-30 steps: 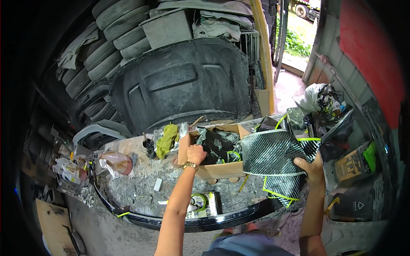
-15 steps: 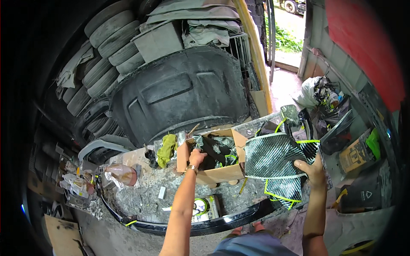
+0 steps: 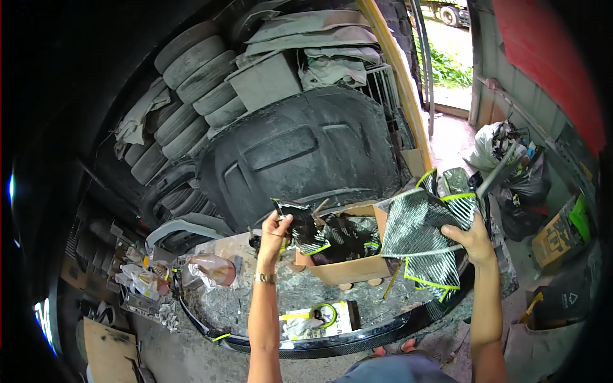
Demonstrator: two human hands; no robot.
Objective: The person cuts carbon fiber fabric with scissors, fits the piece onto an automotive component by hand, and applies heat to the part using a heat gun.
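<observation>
My left hand (image 3: pixel 274 231) pinches a small piece of black carbon-fibre cloth (image 3: pixel 305 226) edged with lime tape, held up over the left end of an open cardboard box (image 3: pixel 345 273). Inside the box lie more dark woven pieces (image 3: pixel 348 236), some with lime edges. To the right of the box, my right hand (image 3: pixel 472 239) grips several larger sheets of carbon-fibre cloth (image 3: pixel 415 220), thumb on top. Pale tape runs along one sheet's edge and lime tape along others. The fingers under these sheets are partly hidden.
A roll of lime tape (image 3: pixel 324 315) rests at the table's near side, beside a long curved black trim part (image 3: pixel 300 348). A plastic-wrapped container (image 3: pixel 211 269) stands at the left. Behind are a black car bonnet (image 3: pixel 300 153) and stacked tyres (image 3: pixel 179 131). Rubbish bags (image 3: pixel 511 172) lie right.
My left hand has come up out of the box with a piece of carbon-fibre cloth. My right hand still holds its sheets. The whole view has shifted slightly.
</observation>
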